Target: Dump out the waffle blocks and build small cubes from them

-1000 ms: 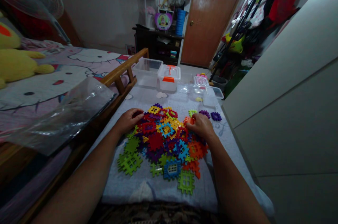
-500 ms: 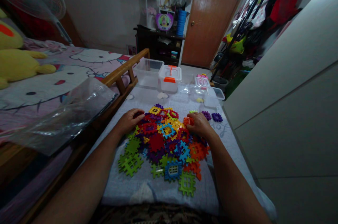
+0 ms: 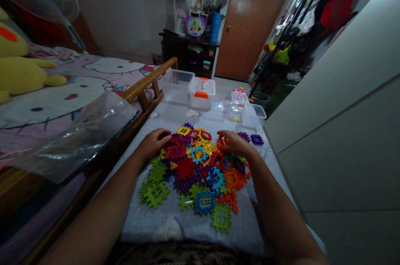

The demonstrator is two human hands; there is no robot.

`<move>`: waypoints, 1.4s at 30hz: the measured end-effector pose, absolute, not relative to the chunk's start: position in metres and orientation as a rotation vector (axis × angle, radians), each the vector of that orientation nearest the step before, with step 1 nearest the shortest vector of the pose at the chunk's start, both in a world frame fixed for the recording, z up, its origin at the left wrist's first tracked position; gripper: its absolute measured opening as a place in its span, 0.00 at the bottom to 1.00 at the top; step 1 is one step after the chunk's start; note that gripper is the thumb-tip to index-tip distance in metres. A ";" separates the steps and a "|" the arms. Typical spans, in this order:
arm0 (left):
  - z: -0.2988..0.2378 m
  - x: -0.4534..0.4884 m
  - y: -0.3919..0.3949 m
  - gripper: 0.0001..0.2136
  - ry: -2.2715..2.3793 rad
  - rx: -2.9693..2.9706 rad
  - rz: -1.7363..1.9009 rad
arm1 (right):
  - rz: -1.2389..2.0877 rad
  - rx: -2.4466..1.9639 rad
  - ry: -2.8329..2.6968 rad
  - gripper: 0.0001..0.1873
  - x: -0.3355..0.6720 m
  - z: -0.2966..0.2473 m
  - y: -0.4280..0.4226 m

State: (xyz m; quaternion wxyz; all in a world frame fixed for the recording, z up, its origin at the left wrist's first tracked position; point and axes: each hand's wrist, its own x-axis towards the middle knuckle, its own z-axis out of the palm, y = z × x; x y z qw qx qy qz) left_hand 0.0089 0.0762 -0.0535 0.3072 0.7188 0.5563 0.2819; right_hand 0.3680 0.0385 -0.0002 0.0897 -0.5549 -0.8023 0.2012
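Note:
A heap of colourful plastic interlocking building blocks lies on the cloth before me, in red, purple, yellow, orange, green and blue. At the heap's upper left edge rests my left hand, fingers loosely bent and apart, holding nothing. My right hand is over the upper right side, its thumb and fingers spread around an orange block. Whether they touch it I cannot tell. Two purple blocks, one of them a purple gear-shaped block, lie to the right of that hand. A green window-shaped block lies nearest me.
Behind the heap stand a clear open bin, a lidded box with orange latches and a small clear container. A wooden bed rail runs along the left, with a plastic bag beside it. A white cabinet flanks the right.
My right hand has shifted slightly and its fingers have spread wider around the orange block. The left hand has stayed in place.

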 end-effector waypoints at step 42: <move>-0.045 0.012 0.073 0.26 1.481 1.853 0.738 | 0.480 -1.645 -2.353 0.40 0.375 -0.015 0.097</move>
